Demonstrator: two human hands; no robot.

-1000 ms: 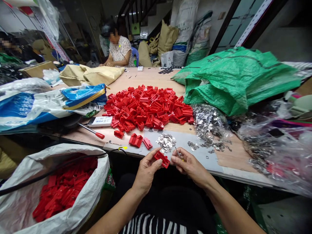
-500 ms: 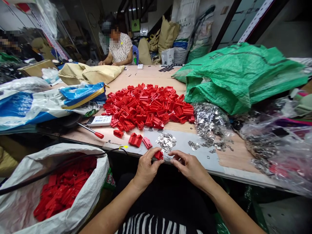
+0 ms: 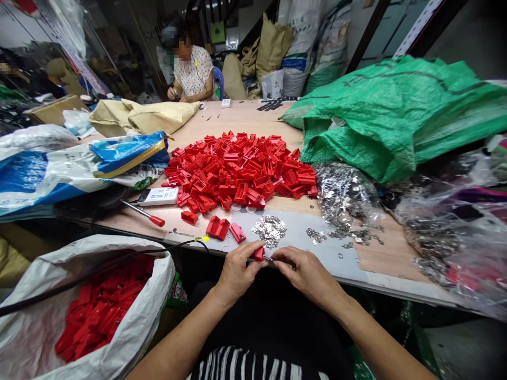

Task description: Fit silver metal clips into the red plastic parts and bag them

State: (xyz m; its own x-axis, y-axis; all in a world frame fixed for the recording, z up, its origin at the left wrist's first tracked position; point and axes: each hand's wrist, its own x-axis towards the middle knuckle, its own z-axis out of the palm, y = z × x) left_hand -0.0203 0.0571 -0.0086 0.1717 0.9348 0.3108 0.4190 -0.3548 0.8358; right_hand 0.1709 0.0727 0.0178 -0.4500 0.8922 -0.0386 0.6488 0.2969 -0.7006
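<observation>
My left hand (image 3: 242, 266) is closed around a small red plastic housing (image 3: 259, 254) at the table's front edge. Between the thumb and fingers of my right hand (image 3: 303, 269) is a slim metal-tipped tool (image 3: 268, 259); a bit of yellow shows near its rear end, and its exact kind is hidden by the fingers. The tool's tip meets the right side of the housing. Just beyond my hands lies a small heap of flat silvery metal pieces (image 3: 270, 230). A few loose red housings (image 3: 217, 227) sit to the left of it, near a large pile of red housings (image 3: 237, 169).
An open white sack (image 3: 160, 285) with more red parts stands at lower left. A red-tipped metal rod (image 3: 142, 212) and a white box (image 3: 158, 196) lie on the left. To the right are a green sack (image 3: 396, 116) and clear bags of metal pieces (image 3: 344, 195). A co-worker (image 3: 193, 74) sits across the table.
The tool in my right hand has come closer, its tip now at the red housing, and more of its rear shows. The co-worker's hand across the table has risen.
</observation>
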